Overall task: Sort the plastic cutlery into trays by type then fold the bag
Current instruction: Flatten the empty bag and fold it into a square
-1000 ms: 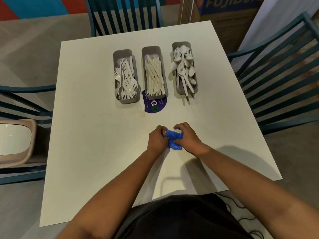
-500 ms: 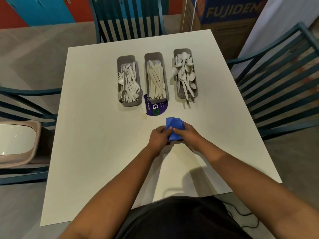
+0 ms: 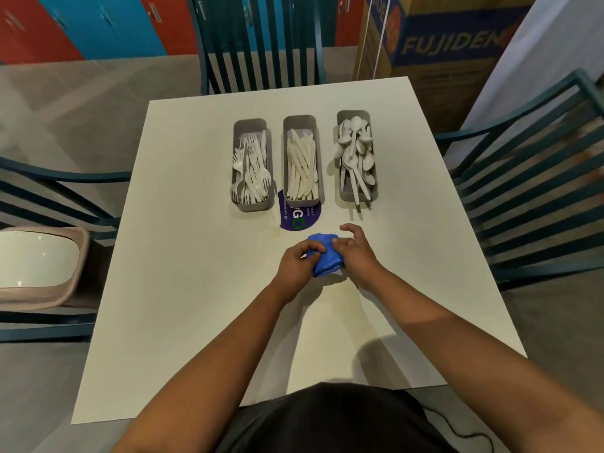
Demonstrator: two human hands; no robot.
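Bag [image 3: 323, 256] now bunched smaller than half a second ago, flat blue flap rolled into a crumpled wad. Gripped by left hand [image 3: 299, 261] on one side, right hand [image 3: 354, 256] pinching the other, index finger lifted. Sits on table [image 3: 183, 256], just near of sticker [image 3: 299, 219] and three full trays [image 3: 251, 207].

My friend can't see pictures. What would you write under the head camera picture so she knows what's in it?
A person's left hand and right hand hold a small folded blue bag over a white table. Behind it stand three grey trays, sorted: forks, knives, spoons.
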